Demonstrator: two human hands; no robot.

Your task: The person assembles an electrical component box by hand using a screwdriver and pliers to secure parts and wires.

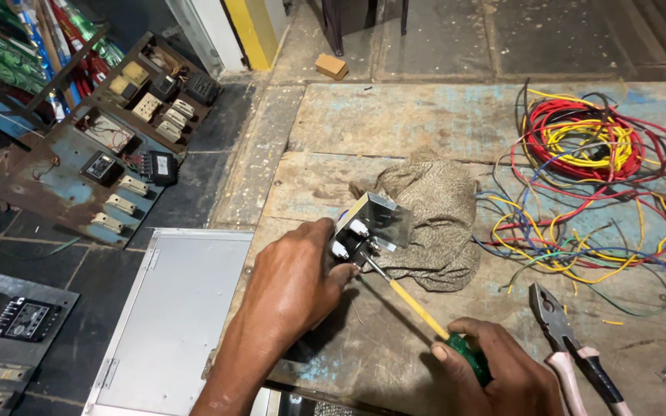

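Left hand (pixel 290 285) grips a small metal box (pixel 371 227), tilted, on the worktop (pixel 395 123) against a crumpled grey cloth (pixel 437 216). Right hand (pixel 502 370) is closed around a screwdriver (pixel 425 316), green handle, yellow shaft, tip at the box's terminal face. Pliers (pixel 572 347) lie just right of it. Tangled coloured wires (pixel 595 177) sit farther right.

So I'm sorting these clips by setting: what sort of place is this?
Probably an electrical repair workshop. A tangle of coloured wires and pliers lie on a worn wooden workbench, and old panels fitted with switches and sockets lean nearby on the floor.
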